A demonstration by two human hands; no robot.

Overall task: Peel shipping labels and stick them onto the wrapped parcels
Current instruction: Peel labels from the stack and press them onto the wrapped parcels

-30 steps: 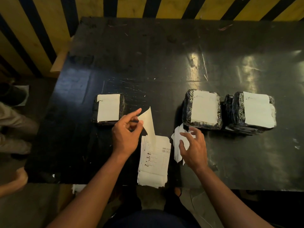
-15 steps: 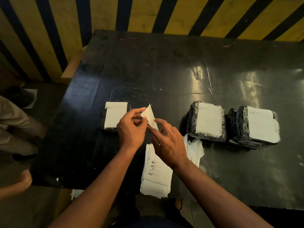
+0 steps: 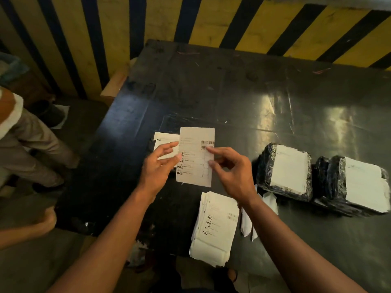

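I hold the limp, tacky label (image 3: 195,157) by its side edges, left hand (image 3: 157,170) and right hand (image 3: 230,172) pinching.

Label (image 3: 195,157) now flat between hands (image 3: 198,166)

Warehouse packing station: hazard-striped wall (image 3: 211,20), worn black table (image 3: 232,92), wrapped parcels (image 3: 285,172).

We see a dark, scuffed table (image 3: 243,96). A stack of label sheets (image 3: 213,227) lies below our right hand (image 3: 231,172), two labelled black-wrapped parcels (image 3: 284,172) (image 3: 357,185) to its right, another parcel (image 3: 163,144) behind our left hand (image 3: 157,168).
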